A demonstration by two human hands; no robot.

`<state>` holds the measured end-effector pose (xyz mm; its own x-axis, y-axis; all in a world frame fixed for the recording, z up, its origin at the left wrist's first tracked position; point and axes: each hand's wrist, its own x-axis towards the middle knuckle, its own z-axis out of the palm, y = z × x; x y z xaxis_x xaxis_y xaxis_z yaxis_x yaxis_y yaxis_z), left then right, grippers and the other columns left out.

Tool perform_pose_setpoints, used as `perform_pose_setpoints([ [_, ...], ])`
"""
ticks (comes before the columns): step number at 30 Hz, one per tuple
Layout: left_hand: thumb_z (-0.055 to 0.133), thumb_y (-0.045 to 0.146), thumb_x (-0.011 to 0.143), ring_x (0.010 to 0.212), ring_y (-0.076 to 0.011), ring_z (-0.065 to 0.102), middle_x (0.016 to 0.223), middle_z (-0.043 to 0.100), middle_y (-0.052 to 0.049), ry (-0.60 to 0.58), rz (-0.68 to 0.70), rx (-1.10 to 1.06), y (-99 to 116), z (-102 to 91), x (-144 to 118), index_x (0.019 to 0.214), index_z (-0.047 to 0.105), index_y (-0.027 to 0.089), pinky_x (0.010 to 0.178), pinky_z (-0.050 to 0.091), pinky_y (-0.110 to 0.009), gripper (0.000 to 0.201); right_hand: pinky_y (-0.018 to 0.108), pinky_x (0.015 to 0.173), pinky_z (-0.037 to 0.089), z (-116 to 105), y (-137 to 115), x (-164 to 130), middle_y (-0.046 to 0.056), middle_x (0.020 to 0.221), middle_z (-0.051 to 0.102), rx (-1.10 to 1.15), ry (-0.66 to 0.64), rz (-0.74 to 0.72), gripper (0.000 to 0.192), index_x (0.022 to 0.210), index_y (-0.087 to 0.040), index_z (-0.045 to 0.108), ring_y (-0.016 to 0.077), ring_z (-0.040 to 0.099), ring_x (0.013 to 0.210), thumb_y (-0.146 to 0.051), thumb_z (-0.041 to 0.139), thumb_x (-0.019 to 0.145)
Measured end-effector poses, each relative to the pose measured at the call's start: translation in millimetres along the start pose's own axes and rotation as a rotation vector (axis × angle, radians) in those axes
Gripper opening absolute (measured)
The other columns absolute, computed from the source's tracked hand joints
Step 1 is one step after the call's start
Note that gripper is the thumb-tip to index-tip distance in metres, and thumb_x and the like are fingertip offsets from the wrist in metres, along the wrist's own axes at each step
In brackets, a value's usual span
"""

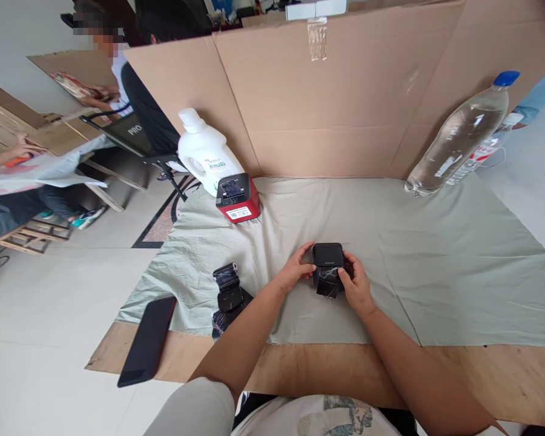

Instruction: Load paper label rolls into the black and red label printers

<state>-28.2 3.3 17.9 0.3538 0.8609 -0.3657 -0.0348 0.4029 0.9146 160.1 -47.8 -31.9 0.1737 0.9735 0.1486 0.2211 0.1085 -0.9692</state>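
Hands, left [295, 268] and right [355, 284], clamp opposite sides of a small black plastic box [328, 266] in clear film, steadying it on the pale green cloth [436, 260].

Both bare forearms reach forward and converge; the left hand [295, 269] and right hand [355, 284] face each other, fingers curled inward, thumbs on top

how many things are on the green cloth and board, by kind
Small box-shaped devices: 2 (black one held by left hand and right hand; red-and-black one)
Bottles: 2 (white plastic jug; clear plastic bottle with blue cap)
Black plastic-wrapped bundle: 1
Flat black phone: 1
Total: 6
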Motion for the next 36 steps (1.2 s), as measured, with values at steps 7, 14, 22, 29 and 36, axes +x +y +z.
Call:
perform_pose_setpoints([
  [7, 0.062, 0.017, 0.068, 0.054, -0.0056, 0.050, 0.127, 0.059, -0.011, 0.003, -0.023, 0.054, 5, 3.1, -1, 0.151, 0.031, 0.024, 0.049, 0.037, -0.020, 0.089, 0.051, 0.104, 0.045, 0, -3, 1, 0.015, 0.135, 0.052, -0.093, -0.018, -0.019, 0.056, 0.135, -0.018, 0.044, 0.0271, 0.053, 0.123, -0.045, 0.054, 0.087],
  [14, 0.057, 0.009, 0.070, 0.052, -0.0016, 0.053, 0.153, 0.037, -0.012, -0.021, -0.003, -0.019, 3, -2.9, 3, 0.144, 0.043, 0.028, 0.041, 0.038, -0.017, 0.078, 0.050, 0.104, 0.045, 0, 0, 2, 0.016, 0.135, 0.051, -0.112, -0.052, -0.030, 0.056, 0.137, -0.017, 0.041, 0.0270, 0.051, 0.125, -0.041, 0.051, 0.087],
  [22, 0.061, 0.008, 0.071, 0.051, -0.0001, 0.053, 0.158, 0.029, -0.012, -0.024, -0.002, -0.054, 4, -3.0, 4, 0.139, 0.049, 0.028, 0.037, 0.039, -0.015, 0.072, 0.052, 0.104, 0.045, 1, 0, 2, 0.016, 0.133, 0.054, -0.169, -0.023, -0.068, 0.055, 0.135, -0.016, 0.043, 0.0274, 0.053, 0.122, -0.041, 0.051, 0.087],
  [29, 0.065, 0.005, 0.069, 0.051, 0.0001, 0.053, 0.157, 0.031, -0.013, -0.002, 0.006, -0.023, 5, -2.6, 3, 0.139, 0.049, 0.028, 0.038, 0.039, -0.013, 0.075, 0.051, 0.103, 0.046, 2, 0, 1, 0.015, 0.133, 0.053, -0.179, -0.015, -0.092, 0.054, 0.136, -0.018, 0.042, 0.0269, 0.053, 0.123, -0.040, 0.050, 0.088],
  [36, 0.067, 0.007, 0.070, 0.048, 0.0007, 0.051, 0.154, 0.036, -0.012, 0.001, -0.054, -0.041, 7, -4.3, 11, 0.135, 0.053, 0.026, 0.035, 0.036, -0.014, 0.069, 0.049, 0.092, 0.054, -7, -20, 14, 0.016, 0.128, 0.059, -0.278, -0.056, -0.030, 0.054, 0.132, -0.020, 0.049, 0.0279, 0.064, 0.109, -0.038, 0.056, 0.081],
])
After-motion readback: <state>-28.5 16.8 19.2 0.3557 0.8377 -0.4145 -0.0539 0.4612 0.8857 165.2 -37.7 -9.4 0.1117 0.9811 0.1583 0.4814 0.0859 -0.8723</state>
